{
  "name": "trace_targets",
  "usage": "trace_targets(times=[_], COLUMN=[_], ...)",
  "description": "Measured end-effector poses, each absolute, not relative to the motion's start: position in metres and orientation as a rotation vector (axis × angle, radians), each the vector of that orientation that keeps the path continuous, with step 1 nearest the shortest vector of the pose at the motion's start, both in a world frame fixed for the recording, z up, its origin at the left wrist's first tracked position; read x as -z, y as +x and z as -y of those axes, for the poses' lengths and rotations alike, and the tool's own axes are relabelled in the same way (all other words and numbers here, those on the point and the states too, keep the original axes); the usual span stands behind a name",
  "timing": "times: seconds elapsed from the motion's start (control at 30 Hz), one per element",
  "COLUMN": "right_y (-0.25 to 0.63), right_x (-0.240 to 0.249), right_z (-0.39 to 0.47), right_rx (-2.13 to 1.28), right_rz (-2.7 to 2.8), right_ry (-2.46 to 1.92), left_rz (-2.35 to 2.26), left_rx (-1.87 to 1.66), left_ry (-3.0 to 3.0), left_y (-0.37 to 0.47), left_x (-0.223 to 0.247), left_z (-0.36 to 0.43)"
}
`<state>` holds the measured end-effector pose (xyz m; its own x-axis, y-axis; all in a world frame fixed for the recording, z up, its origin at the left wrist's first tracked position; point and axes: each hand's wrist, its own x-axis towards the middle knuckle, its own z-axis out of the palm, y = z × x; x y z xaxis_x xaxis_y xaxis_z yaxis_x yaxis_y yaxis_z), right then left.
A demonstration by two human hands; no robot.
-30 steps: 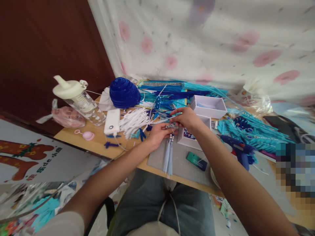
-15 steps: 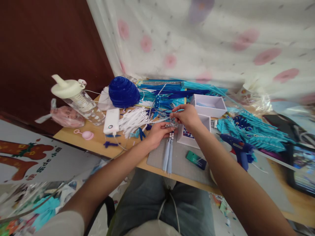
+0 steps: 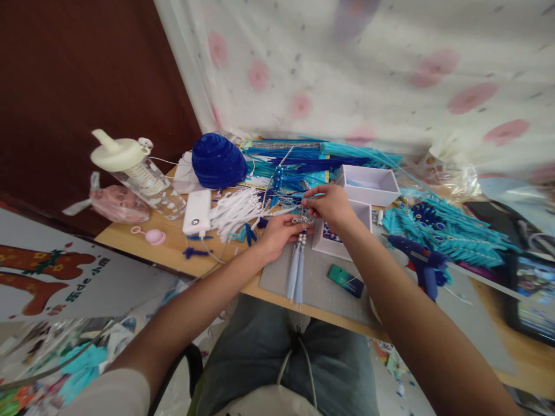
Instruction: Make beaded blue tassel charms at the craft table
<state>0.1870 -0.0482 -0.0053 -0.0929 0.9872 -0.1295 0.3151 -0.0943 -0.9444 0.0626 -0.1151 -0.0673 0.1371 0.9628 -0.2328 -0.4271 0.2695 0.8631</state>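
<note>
My left hand [image 3: 281, 236] pinches a silvery ornament [image 3: 302, 221] between thumb and fingers. From it hang pearl and blue beads and two pale blue tassels [image 3: 296, 274], which lie over the grey mat [image 3: 277, 277]. Just above, my right hand [image 3: 325, 203] has its thumb and forefinger closed at the top of the ornament, on what looks like a thin wire or strand; it is too fine to make out fully. Under my right wrist stands a white box [image 3: 342, 245] with red, blue and white beads inside.
A second white box [image 3: 367, 185] stands behind. To the right lie a blue glue gun [image 3: 418, 260], turquoise feathery pieces [image 3: 463, 237] and a phone [image 3: 535, 297]. Leftward are white stems [image 3: 234, 214], a power bank [image 3: 197, 212], a blue coil [image 3: 217, 162] and a drink bottle [image 3: 139, 173].
My right hand has shifted very slightly to the right at the top of the ornament. My left hand keeps its hold, and the tassels hang almost as before.
</note>
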Motion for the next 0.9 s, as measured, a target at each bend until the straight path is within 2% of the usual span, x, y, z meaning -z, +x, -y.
trace_targets(times=[0.57,0.63,0.8,0.9], right_y=[0.193,0.196,0.203,0.204], right_x=[-0.003,-0.004,-0.008,-0.012], right_z=[0.052,0.055,0.072,0.079], right_rx=[-1.241,-1.125,-0.480,-0.353], right_rz=[1.458,1.544,1.930,2.040], right_ry=[-1.496,-1.543,-1.560,-1.567], left_rz=[-0.956,-0.955,-0.950,-0.941], left_rx=[-1.136,-1.136,-1.149,-1.156], left_ry=[0.710,0.710,0.725,0.736], left_y=[0.064,0.064,0.064,0.064], left_x=[0.066,0.067,0.067,0.067], left_z=[0.116,0.117,0.117,0.117])
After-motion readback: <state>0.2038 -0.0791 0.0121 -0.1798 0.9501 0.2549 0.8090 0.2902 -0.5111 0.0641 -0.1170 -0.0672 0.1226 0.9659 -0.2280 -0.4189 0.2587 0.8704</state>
